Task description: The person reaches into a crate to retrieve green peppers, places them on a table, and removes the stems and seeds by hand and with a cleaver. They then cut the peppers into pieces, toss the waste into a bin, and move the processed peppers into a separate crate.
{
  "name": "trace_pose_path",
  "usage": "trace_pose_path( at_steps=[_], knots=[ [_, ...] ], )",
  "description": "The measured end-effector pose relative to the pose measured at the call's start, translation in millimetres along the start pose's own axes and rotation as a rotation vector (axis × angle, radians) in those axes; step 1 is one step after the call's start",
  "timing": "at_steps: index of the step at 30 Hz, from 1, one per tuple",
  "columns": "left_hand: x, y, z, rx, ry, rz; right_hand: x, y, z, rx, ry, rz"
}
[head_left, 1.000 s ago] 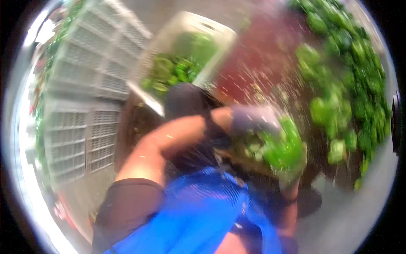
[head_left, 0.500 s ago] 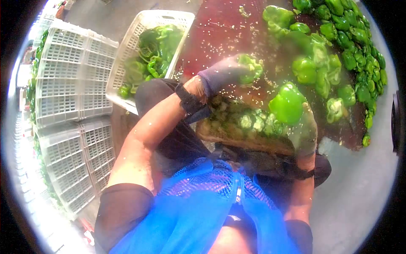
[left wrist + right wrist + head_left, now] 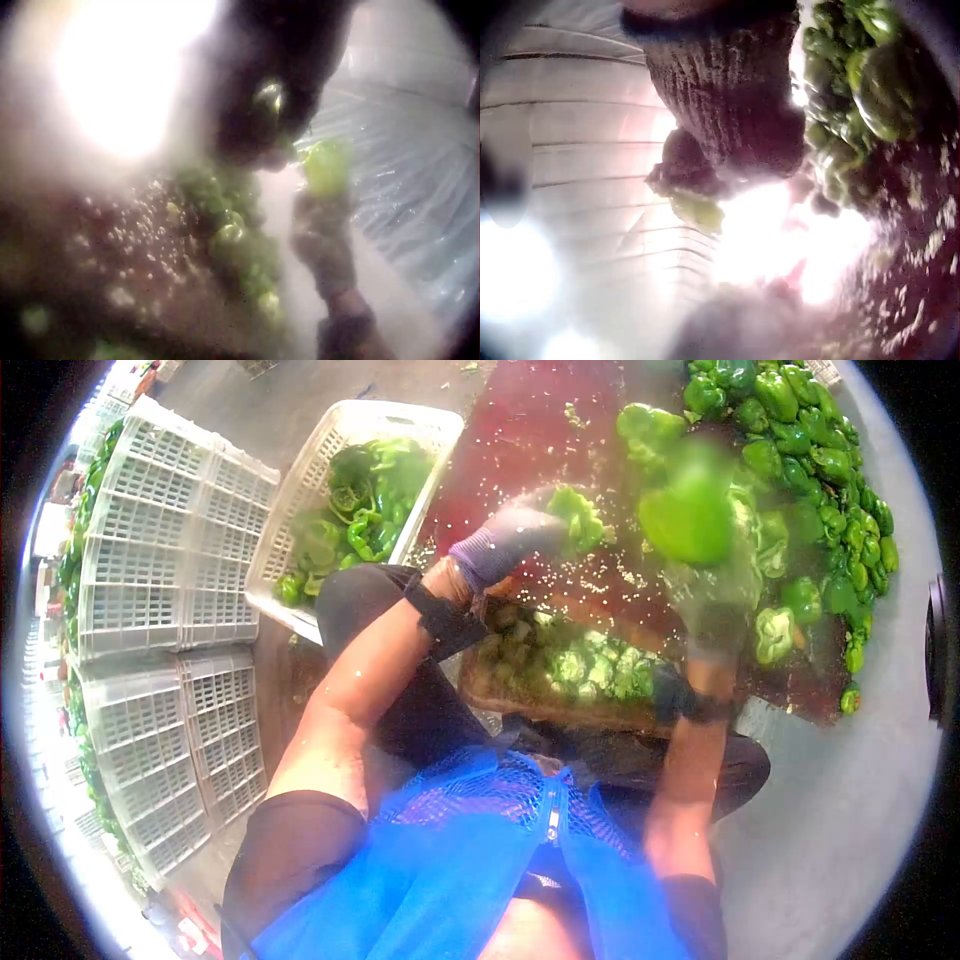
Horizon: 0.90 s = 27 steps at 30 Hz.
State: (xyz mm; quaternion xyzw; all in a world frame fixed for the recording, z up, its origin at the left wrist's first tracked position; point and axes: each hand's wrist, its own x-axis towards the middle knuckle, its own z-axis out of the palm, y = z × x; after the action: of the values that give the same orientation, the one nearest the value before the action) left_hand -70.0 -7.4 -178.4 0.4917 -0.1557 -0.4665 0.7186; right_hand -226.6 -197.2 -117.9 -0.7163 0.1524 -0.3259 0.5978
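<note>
In the head view my gloved left hand (image 3: 515, 535) is over the red surface, its fingers at a ragged-edged green bell pepper piece (image 3: 578, 520), which it holds. My gloved right hand (image 3: 715, 595) is farther right, gripping a glossy green bell pepper (image 3: 690, 515) raised close to the camera and blurred. The left wrist view shows that pepper (image 3: 328, 166) at the top of the right hand. Under the hands, by my lap, a shallow brown-edged container (image 3: 560, 710) holds pale green pepper cores (image 3: 600, 665). Glare hides much of both wrist views.
White seeds dot the red surface (image 3: 500, 450). A white crate (image 3: 262, 575) with green peppers stands left of it. Stacked white crates (image 3: 150, 540) line the far left. Loose peppers (image 3: 775, 635) lie at right, before a long heap of green peppers (image 3: 825, 470).
A second ago both hands were together over the container. They have since parted, the left going forward and left; over the last half second the right hand has risen forward with its bell pepper.
</note>
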Motion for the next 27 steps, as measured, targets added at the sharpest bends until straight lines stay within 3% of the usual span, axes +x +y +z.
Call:
trace_pose_path(
  at_steps=[1, 2, 4, 5, 6, 8, 10, 12, 14, 15, 16, 17, 19, 22, 24, 25, 27],
  knots=[
    [-1, 6, 0, -0.004, -0.026, -0.019, 11, 22, 10, -0.282, -0.069, -0.138],
    [23, -36, -32, 0.288, 0.071, -0.008, 21, 44, 20, -0.555, -0.099, -0.294],
    [29, -54, -38, 0.484, 0.264, -0.049, 42, 111, 34, -0.14, -0.223, 0.208],
    [31, -62, -41, 0.574, 0.359, -0.083, 52, 134, 42, 0.469, -0.223, 0.783],
    [30, -58, -44, 0.53, 0.311, -0.063, 49, 105, 51, 0.454, -0.175, 0.692],
    [25, -58, -49, 0.549, 0.265, -0.085, 52, 112, 54, 0.238, -0.197, 0.502],
    [15, -46, -42, 0.696, 0.251, -0.164, 48, 126, 52, 0.018, -0.217, 0.321],
    [11, -42, -24, 0.901, 0.238, -0.112, 48, 137, 45, -0.185, -0.231, 0.128],
    [5, -17, -2, 1.03, 0.16, -0.141, 56, 122, 42, -0.897, -0.264, -0.368],
    [7, -35, -13, 1.172, 0.171, 0.049, 68, 143, 36, -0.993, -0.277, -0.557],
    [17, -60, -24, 1.214, 0.2, 0.217, 63, 85, 63, -0.394, -0.221, -0.056],
    [4, -33, -10, 1.127, 0.15, 0.022, 57, 22, 86, 0.191, -0.157, 0.467],
    [0, -34, -4, 1.086, 0.166, 0.096, 66, 14, 108, 0.299, -0.227, 0.435],
    [15, -60, -8, 1.058, 0.22, 0.356, 53, -30, 160, 0.611, -0.57, 0.42],
    [18, -56, -13, 1.175, 0.212, 0.341, 62, -13, 187, 0.4, -0.602, 0.484],
    [12, -43, -9, 0.955, 0.212, 0.238, 67, -4, 201, 0.297, -0.624, 0.515],
    [1, -21, -5, 0.684, 0.249, 0.13, 83, 21, 192, -0.592, -0.439, -0.342]
  ],
)
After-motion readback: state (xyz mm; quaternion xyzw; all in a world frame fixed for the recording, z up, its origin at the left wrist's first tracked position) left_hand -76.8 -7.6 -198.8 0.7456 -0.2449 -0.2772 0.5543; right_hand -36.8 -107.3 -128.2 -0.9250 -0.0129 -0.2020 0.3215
